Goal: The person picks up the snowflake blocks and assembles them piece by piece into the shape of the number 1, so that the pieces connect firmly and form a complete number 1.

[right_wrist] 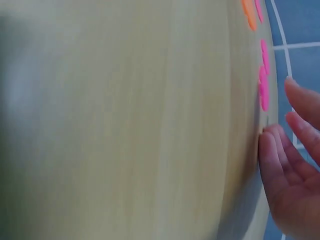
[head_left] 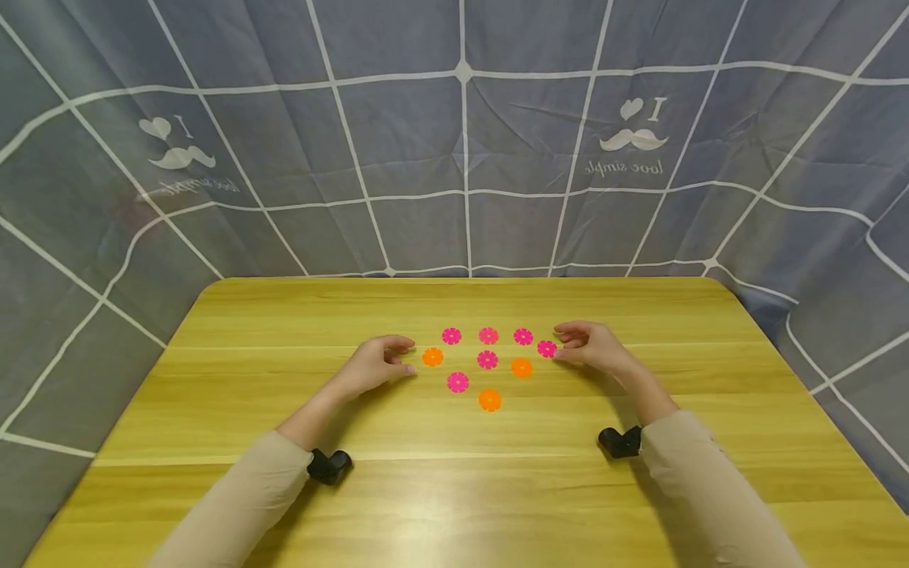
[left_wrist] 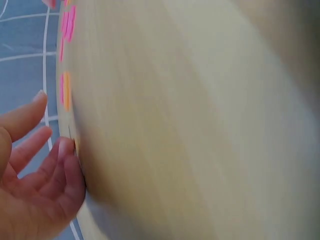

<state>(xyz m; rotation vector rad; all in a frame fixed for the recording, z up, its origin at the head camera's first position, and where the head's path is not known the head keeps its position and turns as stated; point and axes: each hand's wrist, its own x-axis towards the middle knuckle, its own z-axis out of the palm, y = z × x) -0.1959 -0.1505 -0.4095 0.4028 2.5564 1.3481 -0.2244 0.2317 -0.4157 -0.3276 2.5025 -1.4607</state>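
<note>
Several flat, round discs with notched rims lie on the wooden table in a loose cluster between the hands. Three are orange: a left one [head_left: 432, 357], a right one [head_left: 521, 368] and a front one [head_left: 490, 400]. The others are pink, among them a middle one [head_left: 487, 360] and the rightmost one [head_left: 547, 349]. My left hand [head_left: 376, 364] rests low at the table, left of the left orange disc, fingers loosely bent around nothing. On the other side, my right hand [head_left: 592, 345] has its fingertips right beside the rightmost pink disc, its grasp empty.
The yellow wood-grain table [head_left: 440, 489] reaches back to a grey curtain [head_left: 398, 142] with white lines, which also encloses both sides. Black wrist mounts [head_left: 330, 467] sit at the cuffs of both beige sleeves [head_left: 241, 497].
</note>
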